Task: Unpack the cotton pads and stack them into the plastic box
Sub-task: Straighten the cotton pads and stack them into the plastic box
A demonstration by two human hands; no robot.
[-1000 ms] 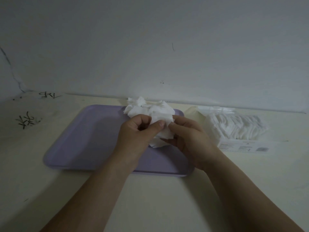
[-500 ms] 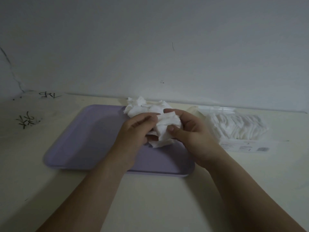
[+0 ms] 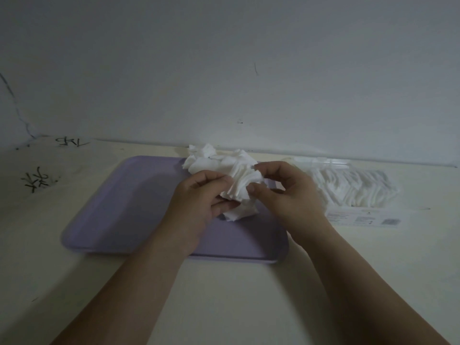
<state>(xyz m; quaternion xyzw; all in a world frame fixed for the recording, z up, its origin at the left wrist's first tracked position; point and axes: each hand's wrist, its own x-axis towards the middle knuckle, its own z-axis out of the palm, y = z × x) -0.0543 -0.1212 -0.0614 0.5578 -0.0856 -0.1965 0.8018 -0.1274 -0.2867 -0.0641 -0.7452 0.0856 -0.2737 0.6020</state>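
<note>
Cotton pads [image 3: 242, 189] now fanned, no longer a clump. Left hand [image 3: 196, 202] curls round bunch, right hand [image 3: 291, 195] pinches edge. Squaring up; clear container [image 3: 353, 188] at 3 o'clock.

No text can be read. Black handwritten scrawls [image 3: 37, 179] stand on the counter [image 3: 224, 295] left of the purple tray [image 3: 119, 207]. Right of the tray, the printed label [image 3: 363, 217] on the pack of cotton pads [image 3: 353, 188] is too small to make out.
</note>
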